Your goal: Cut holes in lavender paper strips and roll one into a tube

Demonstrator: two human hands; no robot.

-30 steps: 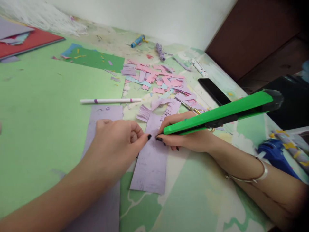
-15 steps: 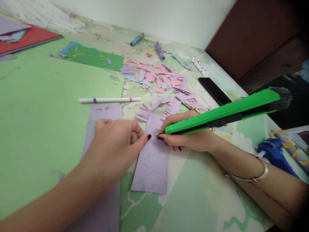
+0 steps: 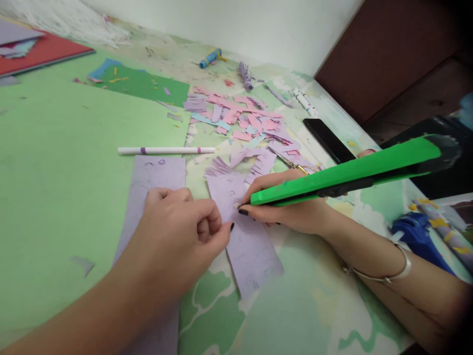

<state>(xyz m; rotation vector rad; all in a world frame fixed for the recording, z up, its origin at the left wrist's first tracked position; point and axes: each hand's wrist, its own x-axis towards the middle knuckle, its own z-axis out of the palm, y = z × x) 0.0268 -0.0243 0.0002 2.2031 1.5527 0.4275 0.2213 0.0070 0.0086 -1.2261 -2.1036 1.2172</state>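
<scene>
A lilac paper strip (image 3: pixel 247 241), fringed at its far end, lies slantwise on the table in front of me. My left hand (image 3: pixel 181 231) is curled, its thumb pinching the strip's left edge. My right hand (image 3: pixel 286 207) presses its fingertips on the strip and grips a long green tool (image 3: pixel 347 175) whose tip points at the paper. A bangle (image 3: pixel 388 273) circles my right wrist.
A wider lilac sheet (image 3: pixel 151 197) lies under my left hand on light green paper (image 3: pixel 66 172). A white marker (image 3: pixel 166 150) lies beyond it. Pink and lilac scraps (image 3: pixel 240 118), scissors (image 3: pixel 291 163), a black phone (image 3: pixel 327 138) and a blue object (image 3: pixel 421 236) surround the spot.
The lilac strip has turned so its near end now swings to the right. My left hand has slid a little nearer to me; my right hand stays put.
</scene>
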